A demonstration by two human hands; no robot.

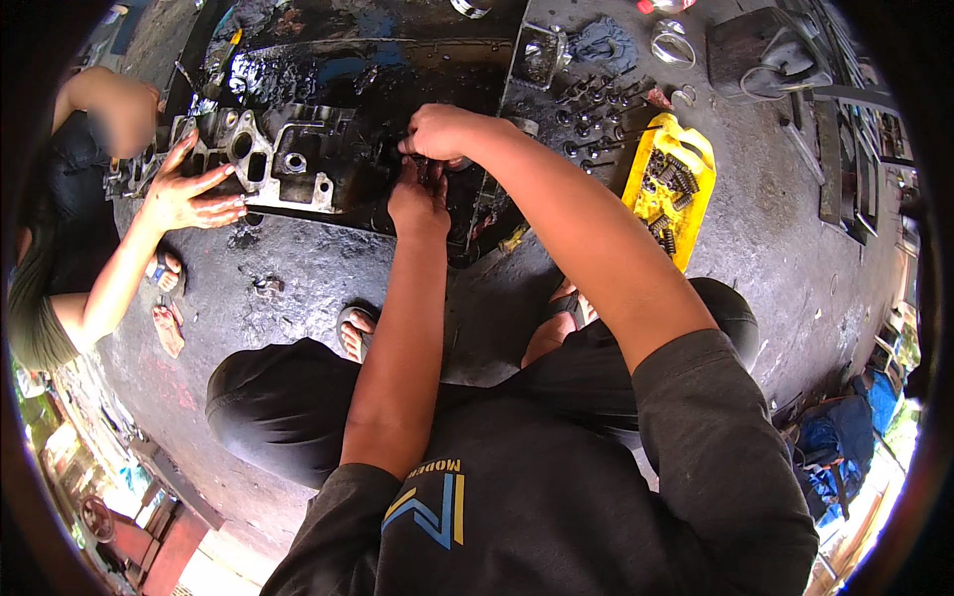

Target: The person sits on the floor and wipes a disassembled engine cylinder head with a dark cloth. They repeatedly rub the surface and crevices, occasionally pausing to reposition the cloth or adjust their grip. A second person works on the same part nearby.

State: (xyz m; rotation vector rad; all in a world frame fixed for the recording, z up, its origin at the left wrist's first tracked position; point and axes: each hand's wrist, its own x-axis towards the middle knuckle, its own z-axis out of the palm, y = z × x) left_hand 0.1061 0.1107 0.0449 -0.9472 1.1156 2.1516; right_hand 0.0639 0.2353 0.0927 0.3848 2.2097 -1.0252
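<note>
Both of my hands are close together over the dark, oily tray [457, 60], just right of a grey metal engine cylinder head [328, 159]. My right hand [442, 132] is closed, its fingers curled down and pressed together. Just below it, my left hand [418, 202] is turned with bent fingers closed near the right fingertips. Whatever lies between them is dark and hidden by the fingers. A co-worker's hand [189, 197] rests with spread fingers on the left part of the cylinder head.
On the right stands a yellow cut-open jug [704, 189] holding coil springs [680, 179]. Several engine valves [593, 124] lie beyond it on the grey floor. A yellow-handled brush [231, 48] lies at the tray's left. A dark metal box [765, 55] stands far right.
</note>
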